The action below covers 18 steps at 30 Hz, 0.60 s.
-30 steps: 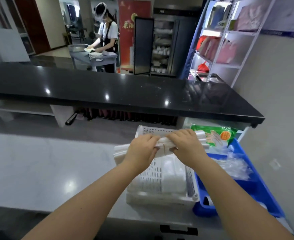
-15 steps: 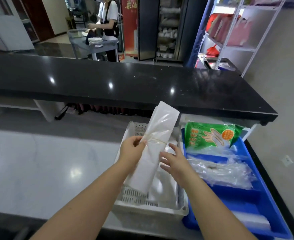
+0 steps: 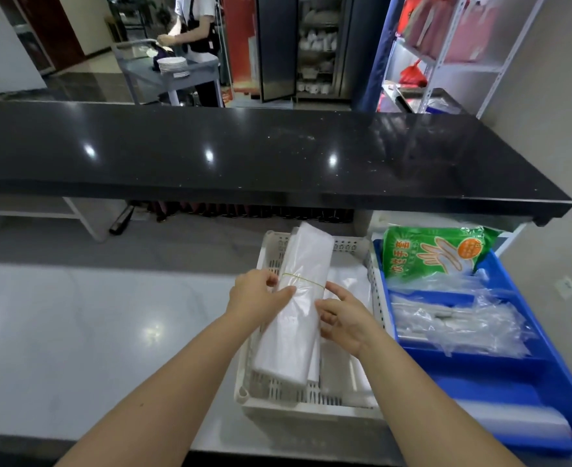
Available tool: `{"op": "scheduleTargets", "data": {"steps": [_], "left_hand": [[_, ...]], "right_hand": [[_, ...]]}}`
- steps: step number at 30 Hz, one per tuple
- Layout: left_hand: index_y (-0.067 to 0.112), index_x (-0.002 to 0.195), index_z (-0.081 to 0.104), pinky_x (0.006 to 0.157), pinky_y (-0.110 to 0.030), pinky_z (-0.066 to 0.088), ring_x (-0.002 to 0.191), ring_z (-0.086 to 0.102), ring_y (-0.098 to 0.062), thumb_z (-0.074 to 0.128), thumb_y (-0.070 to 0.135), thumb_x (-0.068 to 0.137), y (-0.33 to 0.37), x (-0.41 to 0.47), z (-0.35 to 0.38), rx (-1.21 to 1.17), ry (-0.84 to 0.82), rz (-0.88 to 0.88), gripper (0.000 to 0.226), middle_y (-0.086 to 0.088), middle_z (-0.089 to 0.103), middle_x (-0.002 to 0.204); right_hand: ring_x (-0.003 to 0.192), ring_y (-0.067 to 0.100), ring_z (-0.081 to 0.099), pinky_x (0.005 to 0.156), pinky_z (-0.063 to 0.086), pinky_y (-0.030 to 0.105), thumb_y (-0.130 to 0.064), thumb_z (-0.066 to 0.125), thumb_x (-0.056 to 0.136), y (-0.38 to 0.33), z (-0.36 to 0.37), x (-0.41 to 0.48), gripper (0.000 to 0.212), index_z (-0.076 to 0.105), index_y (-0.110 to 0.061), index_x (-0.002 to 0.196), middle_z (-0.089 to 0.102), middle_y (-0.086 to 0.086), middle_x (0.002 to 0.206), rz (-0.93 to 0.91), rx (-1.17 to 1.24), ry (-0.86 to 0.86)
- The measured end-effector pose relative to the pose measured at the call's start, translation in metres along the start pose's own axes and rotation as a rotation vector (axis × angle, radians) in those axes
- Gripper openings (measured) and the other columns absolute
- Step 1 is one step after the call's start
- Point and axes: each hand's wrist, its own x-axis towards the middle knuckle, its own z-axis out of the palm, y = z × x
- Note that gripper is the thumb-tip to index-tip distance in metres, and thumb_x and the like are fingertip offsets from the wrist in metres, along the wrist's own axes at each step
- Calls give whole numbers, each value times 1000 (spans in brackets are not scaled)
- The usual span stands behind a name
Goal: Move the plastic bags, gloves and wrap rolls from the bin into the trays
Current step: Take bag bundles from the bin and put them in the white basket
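Glossy black stone-like counter (image 3: 244,153), perforated white plastic tray (image 3: 311,404), smooth blue plastic bin (image 3: 513,392), translucent filmy bag bundle (image 3: 298,315).

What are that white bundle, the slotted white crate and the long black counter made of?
The bundle looks like thin, translucent plastic film, folded bags judging by its soft creases, tied with a yellowish band, probably rubber. The crate seems rigid matte moulded plastic, given its slotted walls. The counter appears polished stone or a stone-like composite: speckled black with mirror-like light reflections.
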Motion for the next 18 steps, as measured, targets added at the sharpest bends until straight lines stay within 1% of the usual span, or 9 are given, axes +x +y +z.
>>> {"op": "scheduleTargets", "data": {"steps": [2, 3, 6, 8, 10, 12, 14, 16, 18], "left_hand": [[29, 93, 63, 95, -36, 36, 112, 42, -18, 62, 62, 73, -8, 2, 2, 154, 46, 52, 39, 9, 56, 109], [31, 93, 62, 98, -35, 29, 116, 36, -19, 60, 64, 73, -13, 2, 4, 179, 56, 71, 39, 9, 51, 113], [32, 91, 62, 100, -35, 13, 124, 22, -19, 57, 66, 72, -26, -1, 10, 225, 78, 124, 39, 6, 42, 128], [30, 87, 66, 101, -35, 7, 128, 18, -19, 58, 66, 71, -35, -5, 12, 270, 128, 168, 40, 5, 40, 137], [28, 82, 69, 102, -35, 8, 129, 21, -21, 61, 64, 69, -43, -8, 12, 298, 192, 222, 39, 5, 45, 136], [27, 87, 71, 103, -37, 12, 129, 27, -23, 67, 57, 71, -53, -12, 11, 304, 229, 274, 35, 3, 52, 131], [25, 91, 72, 102, -40, 17, 127, 34, -27, 72, 48, 71, -58, -14, 9, 307, 247, 309, 30, 0, 58, 125], [23, 90, 72, 100, -43, 24, 123, 42, -30, 76, 42, 70, -59, -15, 5, 295, 255, 310, 27, -1, 62, 119], [22, 91, 72, 97, -45, 31, 118, 48, -31, 78, 38, 70, -57, -16, 0, 276, 265, 311, 27, -1, 64, 114]], "right_hand": [[74, 22, 70, 65, 52, 39, 0, 64, 81, 2, 4, 3, 46, 54, -29, 115, 74, 10, 96, -12, -29, -7], [73, 23, 70, 64, 52, 39, 1, 64, 81, 4, 6, 5, 47, 54, -29, 116, 74, 11, 97, -17, -45, -1], [67, 22, 68, 57, 52, 33, 4, 58, 81, 8, 14, 9, 54, 51, -28, 124, 72, 12, 100, -20, -102, 55], [63, 19, 66, 52, 49, 30, 4, 56, 81, 11, 21, 12, 56, 49, -30, 125, 72, 9, 95, -15, -169, 82], [61, 18, 62, 51, 46, 29, 2, 57, 82, 15, 26, 14, 55, 48, -28, 127, 68, 7, 90, -8, -258, 105], [64, 17, 61, 55, 46, 29, -1, 60, 83, 22, 29, 16, 52, 49, -26, 127, 65, 6, 88, -14, -346, 118], [68, 14, 62, 59, 48, 26, -5, 63, 83, 28, 32, 17, 52, 48, -27, 127, 63, 3, 87, -50, -448, 136], [83, 15, 63, 69, 52, 29, -11, 66, 82, 30, 34, 16, 57, 44, -26, 132, 60, 0, 100, -135, -614, 174], [108, 19, 55, 87, 51, 36, -15, 68, 81, 30, 36, 14, 67, 36, -27, 139, 49, 1, 126, -261, -861, 201]]}}
